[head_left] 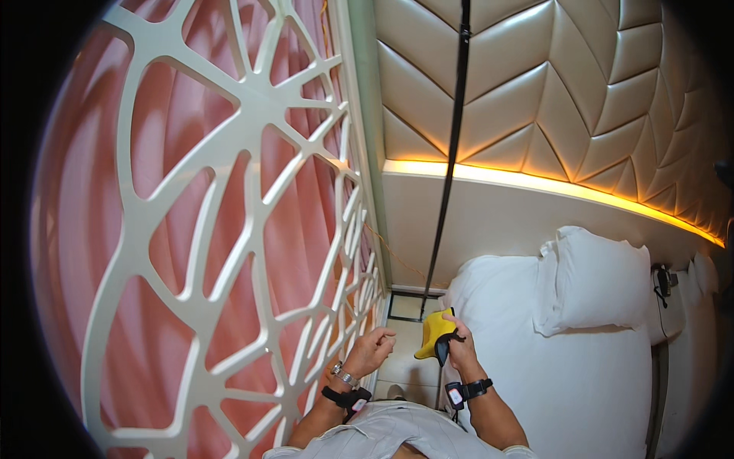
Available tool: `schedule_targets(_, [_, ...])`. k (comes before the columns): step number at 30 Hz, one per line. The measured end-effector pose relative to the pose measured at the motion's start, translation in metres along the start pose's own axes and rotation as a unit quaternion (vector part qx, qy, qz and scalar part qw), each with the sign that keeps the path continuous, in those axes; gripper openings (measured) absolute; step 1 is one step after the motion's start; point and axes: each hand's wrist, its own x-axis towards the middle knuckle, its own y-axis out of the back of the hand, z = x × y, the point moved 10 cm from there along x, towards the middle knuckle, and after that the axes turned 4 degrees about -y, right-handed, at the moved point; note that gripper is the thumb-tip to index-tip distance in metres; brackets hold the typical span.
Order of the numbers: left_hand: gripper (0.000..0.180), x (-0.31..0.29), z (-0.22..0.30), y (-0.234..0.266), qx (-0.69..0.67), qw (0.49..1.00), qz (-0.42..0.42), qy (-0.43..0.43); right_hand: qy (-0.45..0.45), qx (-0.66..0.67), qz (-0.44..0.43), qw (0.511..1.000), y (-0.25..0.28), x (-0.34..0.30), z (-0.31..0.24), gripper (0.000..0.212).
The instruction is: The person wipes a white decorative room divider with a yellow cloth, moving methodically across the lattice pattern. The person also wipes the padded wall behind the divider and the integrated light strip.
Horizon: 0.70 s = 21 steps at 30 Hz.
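My right hand [461, 350] grips a yellow and black item [436, 334]. Its yellow part looks soft, like cloth, and a black part hangs below my fingers; I cannot make out its exact kind. To the left, my left hand [371, 350] is loosely curled with nothing visible in it, close to the white lattice screen [252, 115]. A metal watch and a black strap circle my left wrist, and another black strap with a small device is on my right wrist. Both hands are in front of my body, above the tiled floor [401, 359].
Pink curtains [84, 252] hang behind the lattice. A thin black pole [446, 183] rises from a dark frame on the floor ahead. To the right is a white bed [566, 382] with a pillow [596, 283], under a padded headboard wall [520, 92] with a lit strip.
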Motion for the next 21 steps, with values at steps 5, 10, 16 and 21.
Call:
schedule_targets(5, [0.025,0.012,0.016,0.045,0.000,0.997,0.062,-0.034,0.031,-0.039,-0.035,0.998,-0.074,0.075,-0.024,0.046])
schedule_targets(10, [0.022,0.005,-0.005,0.078,0.022,0.991,0.135,-0.003,0.014,-0.045,-0.096,0.994,-0.137,0.116,-0.032,0.055])
schedule_targets(16, [0.022,0.018,-0.033,0.091,0.050,0.988,0.144,0.037,-0.001,-0.016,-0.058,0.998,-0.108,0.155,-0.013,0.058])
schedule_targets(21, [0.019,0.068,-0.024,0.085,0.069,0.984,0.158,0.037,0.063,0.011,0.057,0.996,-0.024,0.191,-0.067,0.063])
